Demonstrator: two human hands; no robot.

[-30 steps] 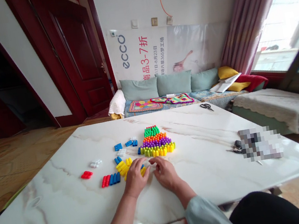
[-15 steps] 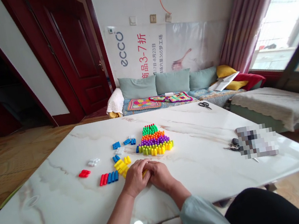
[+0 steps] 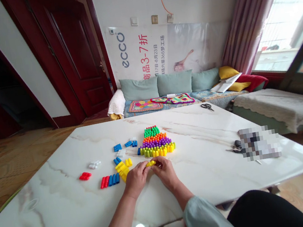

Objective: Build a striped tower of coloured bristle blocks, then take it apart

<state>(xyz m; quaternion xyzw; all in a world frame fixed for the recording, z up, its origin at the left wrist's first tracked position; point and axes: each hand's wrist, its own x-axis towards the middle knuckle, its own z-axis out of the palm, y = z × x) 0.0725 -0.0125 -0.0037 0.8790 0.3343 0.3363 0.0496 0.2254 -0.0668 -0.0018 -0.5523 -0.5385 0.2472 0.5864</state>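
Note:
Between my left hand (image 3: pixel 137 178) and my right hand (image 3: pixel 164 171), small yellow bullet-shaped plastic pieces (image 3: pixel 150 163) are pinched by the fingertips of both. Just beyond stands a stepped stack of similar pieces (image 3: pixel 156 143), with yellow and olive in front, then purple, orange, green and red towards the back. Left of my left hand lie loose yellow pieces (image 3: pixel 122 168). Further left, red pieces (image 3: pixel 104 182) and blue pieces (image 3: pixel 114 179) sit side by side in a row.
More blue pieces (image 3: pixel 117 147), white pieces (image 3: pixel 94 164) and red pieces (image 3: pixel 85 176) lie on the marble-patterned table (image 3: pixel 68 205). Black scissors (image 3: pixel 206 107) rest at the far edge, another dark-handled pair (image 3: pixel 236 147) at the right. A sofa (image 3: pixel 141 88) stands behind.
My hands have drawn slightly apart at the fingertips and the right hand has risen a little, so the yellow pieces between them now show. The stack looks the same.

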